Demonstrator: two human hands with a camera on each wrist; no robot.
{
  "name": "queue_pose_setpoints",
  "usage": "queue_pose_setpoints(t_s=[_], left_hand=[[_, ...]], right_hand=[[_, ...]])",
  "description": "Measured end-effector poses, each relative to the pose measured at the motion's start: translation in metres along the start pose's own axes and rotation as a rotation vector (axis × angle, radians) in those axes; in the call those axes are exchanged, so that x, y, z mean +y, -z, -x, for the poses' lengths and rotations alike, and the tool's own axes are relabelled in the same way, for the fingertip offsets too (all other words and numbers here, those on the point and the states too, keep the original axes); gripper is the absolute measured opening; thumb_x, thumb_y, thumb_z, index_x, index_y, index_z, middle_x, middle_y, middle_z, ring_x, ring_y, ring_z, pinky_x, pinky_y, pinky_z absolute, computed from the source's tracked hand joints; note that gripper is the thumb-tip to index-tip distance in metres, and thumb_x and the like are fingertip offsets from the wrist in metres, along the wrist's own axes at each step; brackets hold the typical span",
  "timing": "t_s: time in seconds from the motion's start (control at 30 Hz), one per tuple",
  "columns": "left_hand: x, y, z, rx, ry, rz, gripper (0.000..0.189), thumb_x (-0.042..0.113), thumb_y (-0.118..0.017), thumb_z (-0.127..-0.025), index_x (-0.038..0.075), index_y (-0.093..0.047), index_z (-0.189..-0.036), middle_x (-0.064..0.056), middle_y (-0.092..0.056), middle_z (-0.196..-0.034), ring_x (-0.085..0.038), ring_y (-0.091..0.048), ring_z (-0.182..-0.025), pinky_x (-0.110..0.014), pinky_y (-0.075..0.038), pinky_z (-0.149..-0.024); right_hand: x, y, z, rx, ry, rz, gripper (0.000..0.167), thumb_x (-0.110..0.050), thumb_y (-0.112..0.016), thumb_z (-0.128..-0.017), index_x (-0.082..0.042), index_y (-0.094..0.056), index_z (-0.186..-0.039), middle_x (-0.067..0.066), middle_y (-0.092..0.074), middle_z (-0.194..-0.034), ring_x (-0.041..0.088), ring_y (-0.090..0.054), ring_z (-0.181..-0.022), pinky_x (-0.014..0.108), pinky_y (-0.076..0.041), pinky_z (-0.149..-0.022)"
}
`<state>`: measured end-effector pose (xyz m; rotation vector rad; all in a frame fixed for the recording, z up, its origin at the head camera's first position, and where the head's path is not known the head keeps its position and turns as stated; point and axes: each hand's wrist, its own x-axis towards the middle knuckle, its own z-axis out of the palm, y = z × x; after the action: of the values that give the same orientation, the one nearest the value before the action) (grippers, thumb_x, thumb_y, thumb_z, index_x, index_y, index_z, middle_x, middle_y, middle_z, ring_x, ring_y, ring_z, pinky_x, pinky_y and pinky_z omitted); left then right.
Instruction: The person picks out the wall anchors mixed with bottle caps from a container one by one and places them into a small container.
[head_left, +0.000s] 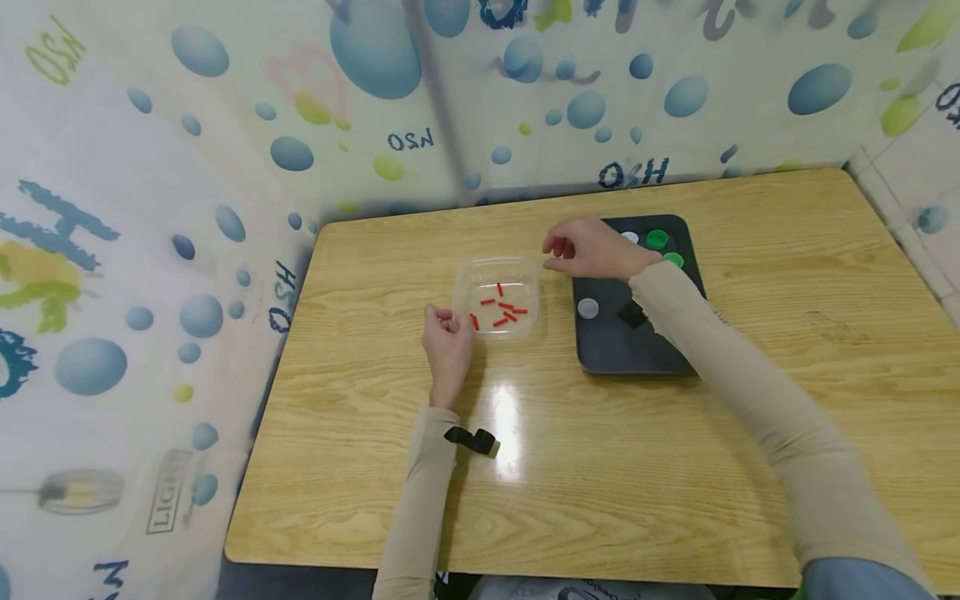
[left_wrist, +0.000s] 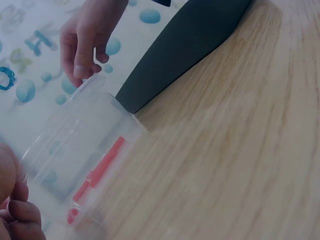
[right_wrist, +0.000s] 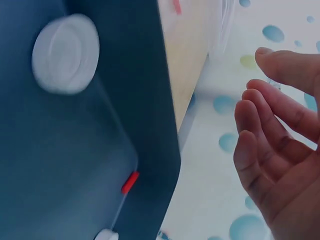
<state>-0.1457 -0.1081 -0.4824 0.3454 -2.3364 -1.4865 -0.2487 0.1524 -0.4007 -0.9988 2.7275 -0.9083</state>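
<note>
A clear plastic container (head_left: 497, 262) with several short red sticks (head_left: 507, 306) in it sits left of centre on the table. My left hand (head_left: 450, 354) pinches its near left corner between thumb and fingers. To the right stands a dark tray (head_left: 611, 354). Over the tray's left edge hovers my right hand (head_left: 596, 250), its fingers loosely bent and nothing between them. In the right wrist view, one red stick (right_wrist: 130, 182) lies inside the tray along its wall, near a white round cap (right_wrist: 66, 54). My right hand and forearm hide part of the tray in the head view.
Two green caps (head_left: 657, 240) and another white cap (head_left: 630, 237) lie toward the tray's far end. The wooden table (head_left: 360, 467) reaches a patterned wall covering (head_left: 465, 125) behind and at the left.
</note>
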Motion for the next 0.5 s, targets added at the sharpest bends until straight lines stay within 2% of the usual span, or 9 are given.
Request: queue_pose_setpoints(t_s=[0.5], left_hand=[[0.000,0.000,-0.001,0.007,-0.016,-0.005,0.013,0.004,-0.054,-0.082,0.001,-0.048,-0.093,0.005,-0.041,-0.064,-0.010,-0.041,-0.057,-0.023,-0.031,-0.053]], right_hand=[[0.050,0.014,0.021,0.022,-0.136,0.014,0.022,-0.015,-0.070,-0.094,-0.001,-0.070,-0.110,0.016,-0.071,-0.102,0.027,-0.067,-0.089,0.046,-0.056,-0.084]])
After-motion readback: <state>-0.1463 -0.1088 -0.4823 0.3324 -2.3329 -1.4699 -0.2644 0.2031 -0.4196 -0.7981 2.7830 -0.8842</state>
